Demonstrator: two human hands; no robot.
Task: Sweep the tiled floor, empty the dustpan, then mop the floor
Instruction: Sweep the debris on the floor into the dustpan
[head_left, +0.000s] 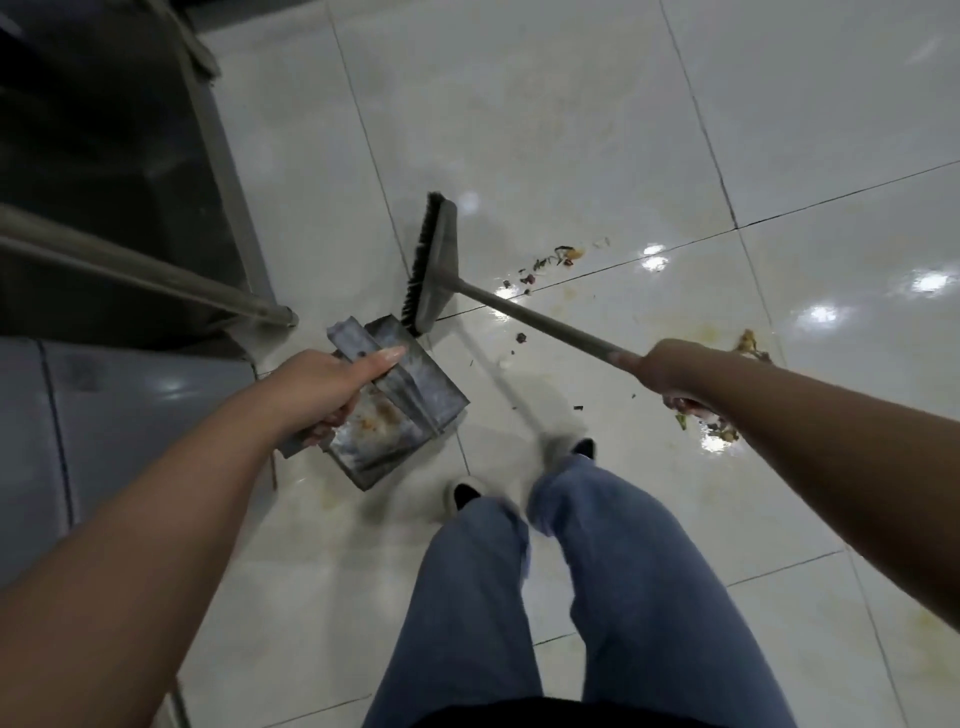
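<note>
right hand (655, 370) — grip wrapped round broom (434, 260) handle | left hand (332, 387) — grip curled on dustpan (400, 400) handle | handle axis runs far-left from right grip; scraps (550, 262) lie right of the head, dustpan left-near — sweep leftward

We see a dim room with light from lamps above. They make small bright white spots on the shiny white tiled floor (571, 130), mostly on the right. A soft grey shadow lies near the blue trouser legs (519, 597), which look blurry. The top left corner is very dark. The tile lines bend near the edges.
</note>
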